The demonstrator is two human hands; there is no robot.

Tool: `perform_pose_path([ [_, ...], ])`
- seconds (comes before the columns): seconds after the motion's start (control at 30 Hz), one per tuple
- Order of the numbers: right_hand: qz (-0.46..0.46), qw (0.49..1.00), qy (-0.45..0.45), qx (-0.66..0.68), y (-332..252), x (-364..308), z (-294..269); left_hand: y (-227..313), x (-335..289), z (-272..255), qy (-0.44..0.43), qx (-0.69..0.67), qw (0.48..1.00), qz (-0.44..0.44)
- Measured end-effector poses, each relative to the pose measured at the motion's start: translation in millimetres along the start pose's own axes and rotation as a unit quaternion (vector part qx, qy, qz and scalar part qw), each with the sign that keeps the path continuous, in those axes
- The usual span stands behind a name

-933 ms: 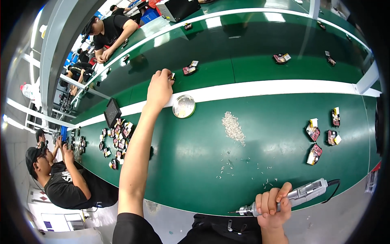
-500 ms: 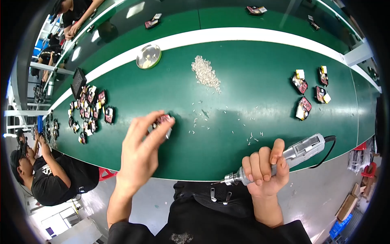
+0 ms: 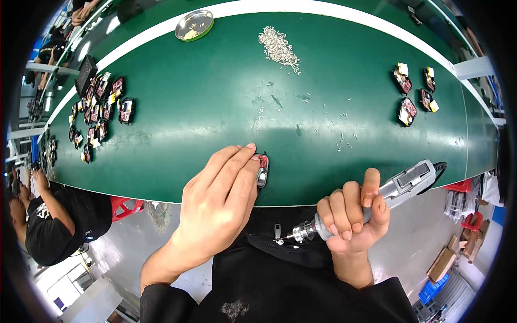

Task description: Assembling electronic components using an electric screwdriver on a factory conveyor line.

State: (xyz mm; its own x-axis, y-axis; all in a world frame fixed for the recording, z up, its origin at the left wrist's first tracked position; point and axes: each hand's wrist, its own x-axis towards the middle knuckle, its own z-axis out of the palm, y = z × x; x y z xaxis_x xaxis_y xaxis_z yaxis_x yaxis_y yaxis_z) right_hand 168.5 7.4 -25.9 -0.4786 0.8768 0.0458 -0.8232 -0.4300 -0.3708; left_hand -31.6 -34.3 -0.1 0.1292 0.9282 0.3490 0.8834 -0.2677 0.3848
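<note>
My left hand (image 3: 223,196) is at the table's front edge, fingers together over a small black-cased electronic unit (image 3: 262,171) with a red circuit board showing. The fingers hide most of its left side. In my right hand (image 3: 353,215) is a grey electric screwdriver (image 3: 406,183), gripped round its body with the thin bit pointing left, just off the table edge. A black cable leaves its rear end. The fingers of this hand wrap the tool, and it stays apart from the unit.
On the green table (image 3: 215,102), a pile of small silver screws (image 3: 279,47) has loose ones scattered nearer. A round metal dish (image 3: 194,26) stands far left. Similar units (image 3: 102,102) cluster left; several others (image 3: 407,111) lie right. A co-worker (image 3: 54,220) sits at left.
My left hand has carried the unit right and nearer to the table's front edge. The screwdriver stays in my right hand, little moved. The view has tilted, so table items appear higher.
</note>
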Motion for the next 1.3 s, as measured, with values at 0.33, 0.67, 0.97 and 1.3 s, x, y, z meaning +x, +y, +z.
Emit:
perform_pose_path([
  [0.33, 0.057, 0.998, 0.021, 0.005, 13, -12, 6, 5, 13, -2, -0.061, 0.038, 0.997, 0.017],
  [0.67, 0.085, 0.974, 0.173, -0.122, 40, -24, 25, 21, 7, 18, -0.041, 0.077, 0.979, 0.184],
  [0.97, 0.028, 0.987, 0.145, -0.064, 40, -25, 13, 21, 5, 22, -0.033, 0.05, 0.981, 0.186],
  [1.3, 0.088, 0.99, 0.084, -0.076, 20, -20, 11, 29, -2, 26, -0.038, 0.113, 0.983, 0.137],
])
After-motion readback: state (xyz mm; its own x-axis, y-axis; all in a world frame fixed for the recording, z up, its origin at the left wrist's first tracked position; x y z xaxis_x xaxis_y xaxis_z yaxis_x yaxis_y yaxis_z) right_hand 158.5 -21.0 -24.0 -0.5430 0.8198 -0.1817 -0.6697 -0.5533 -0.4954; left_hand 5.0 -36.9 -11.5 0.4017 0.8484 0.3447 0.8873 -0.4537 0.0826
